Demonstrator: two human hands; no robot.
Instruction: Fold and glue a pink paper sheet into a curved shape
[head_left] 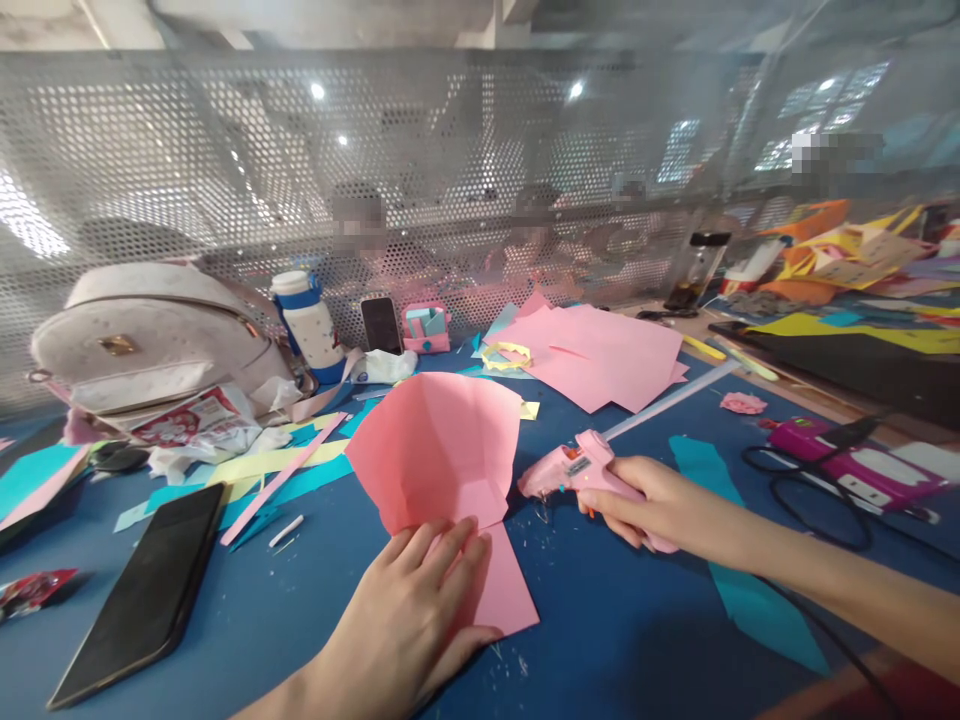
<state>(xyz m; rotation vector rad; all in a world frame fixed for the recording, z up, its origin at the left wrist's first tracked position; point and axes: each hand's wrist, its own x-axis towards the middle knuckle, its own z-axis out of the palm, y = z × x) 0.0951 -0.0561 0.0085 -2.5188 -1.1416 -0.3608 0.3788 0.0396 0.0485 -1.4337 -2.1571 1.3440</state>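
A folded pink paper piece lies on the blue table in front of me, its curved upper panel raised and its lower part flat. My left hand presses on its lower part near the fold, fingers stretched out and covering some of the paper. To the right, my right hand is wrapped round the handle of a pink hot glue gun. A long glue stick sticks out of the gun's back. The nozzle points left, close to the paper's right edge but apart from it.
A black phone, paper strips and a backpack are on the left. Behind stand a bottle and stacked pink sheets. On the right lie a teal strip, a purple power strip and black cable.
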